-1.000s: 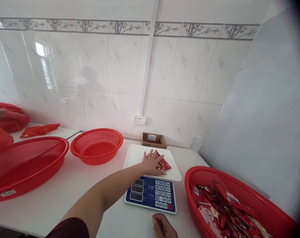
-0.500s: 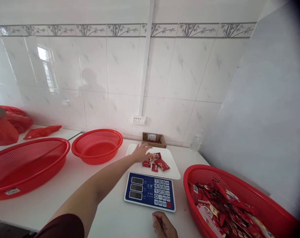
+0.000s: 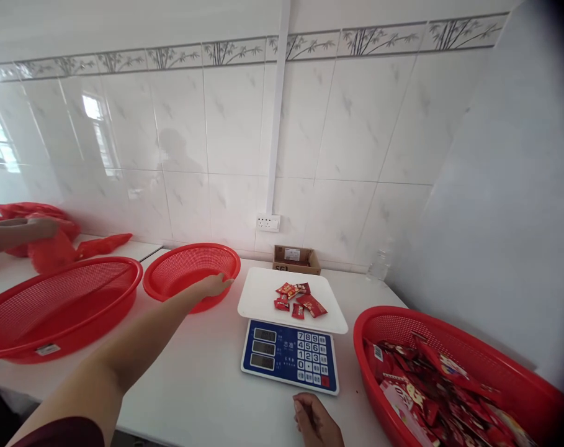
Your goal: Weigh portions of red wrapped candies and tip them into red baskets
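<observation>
Several small red packets (image 3: 311, 305) lie on the white tray (image 3: 258, 298) of a scale, above its blue keypad panel (image 3: 288, 354). My left hand (image 3: 216, 284) reaches over the right rim of the round red basket (image 3: 193, 251); its fingers point right, and I cannot make out anything in them. Just below the scale's front edge, my right hand (image 3: 313, 417) rests with its fingers curled together; whatever they may hold is hidden. To the right, a large red basket (image 3: 375, 372) holds many red packets.
A small cardboard box (image 3: 296, 259) and a clear jar (image 3: 378, 266) stand near the wall. At the left is a large oval red basket (image 3: 67, 335). Beyond it another person's hand (image 3: 42, 228) touches red plastic bags (image 3: 53, 251).
My left hand has moved left from above the tray to the round basket. The packets remain on the tray. The other person's hand has come further into view with a red bag.
</observation>
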